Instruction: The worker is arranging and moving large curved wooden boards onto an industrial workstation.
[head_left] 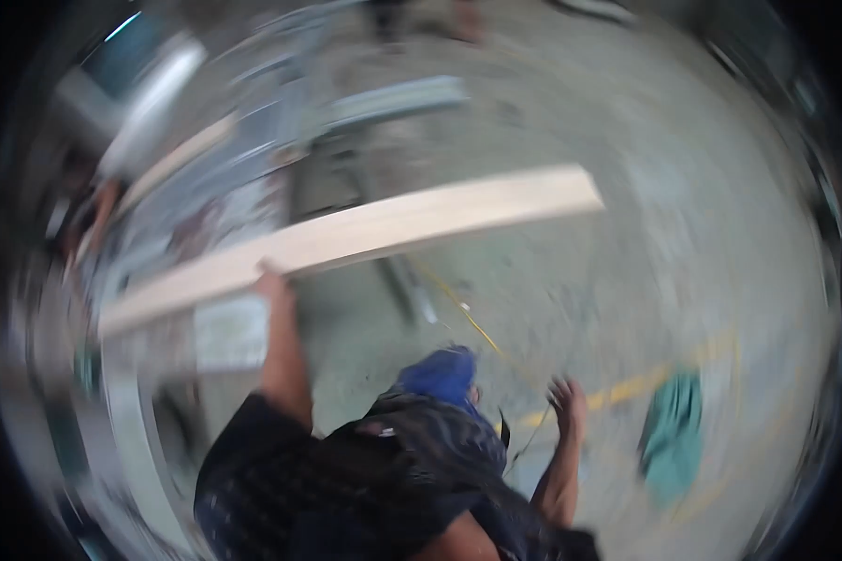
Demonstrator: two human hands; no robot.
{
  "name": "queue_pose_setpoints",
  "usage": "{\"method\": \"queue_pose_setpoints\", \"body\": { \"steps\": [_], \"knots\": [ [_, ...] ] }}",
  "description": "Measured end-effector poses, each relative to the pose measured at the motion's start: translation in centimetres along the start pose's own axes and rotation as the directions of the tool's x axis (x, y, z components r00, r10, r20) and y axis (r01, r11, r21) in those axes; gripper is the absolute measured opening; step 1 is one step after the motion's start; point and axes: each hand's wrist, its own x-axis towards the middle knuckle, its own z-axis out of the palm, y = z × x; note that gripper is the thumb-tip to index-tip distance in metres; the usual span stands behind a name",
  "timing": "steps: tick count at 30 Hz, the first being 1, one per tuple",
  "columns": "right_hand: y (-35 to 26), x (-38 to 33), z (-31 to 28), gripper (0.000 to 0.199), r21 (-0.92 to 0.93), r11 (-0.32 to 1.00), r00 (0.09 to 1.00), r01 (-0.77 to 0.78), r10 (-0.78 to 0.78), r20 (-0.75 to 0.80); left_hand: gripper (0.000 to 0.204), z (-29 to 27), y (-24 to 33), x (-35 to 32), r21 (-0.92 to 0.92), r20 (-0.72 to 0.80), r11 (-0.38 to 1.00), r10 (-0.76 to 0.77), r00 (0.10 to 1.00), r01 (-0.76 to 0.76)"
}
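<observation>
A long pale wooden board (440, 210) slants across the picture, its left end over a machine table (229, 337) and its right end over the floor. My left hand (273, 280) is closed on its near edge, left of its middle. Down to the right, my right hand (568, 400) is raised away from the board, fingers apart and blurred, with no large thing in it. A thin dark line runs by its fingers; I cannot tell whether it touches them. Blue cloth (440, 371) shows just ahead of my dark clothes.
Another person's arm (101, 220) shows at far left, near a second pale board (182, 154). A grey metal beam (398, 101) lies beyond the board. A green cloth-like bundle (674, 435) is at right. A yellow cord (477, 327) and yellow stripe (627, 385) cross the floor.
</observation>
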Motion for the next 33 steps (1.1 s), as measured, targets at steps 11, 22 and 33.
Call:
{"method": "queue_pose_setpoints", "body": {
  "steps": [11, 22, 33],
  "knots": [
    [-11.4, 15.0, -13.9, 0.071, -0.195, 0.940, 0.953, -0.279, 0.247, -0.175, 0.069, 5.5, 4.1, -6.2, -0.075, -0.596, 0.971, 0.138, 0.791, -0.226],
    [-35.5, 35.5, -9.1, 0.073, -0.584, 0.767, 0.947, -0.266, 0.320, -0.012, 0.058, 17.6, 2.6, -15.7, 0.004, -0.655, 0.990, 0.111, 0.748, -0.144],
    [-56.6, 59.1, 0.7, 0.065, -0.790, 0.607, 0.912, 0.083, 0.273, 0.305, 0.065, 37.0, -0.3, -34.1, -0.024, -0.640, 0.993, -0.106, 0.761, 0.118]
  ]
}}
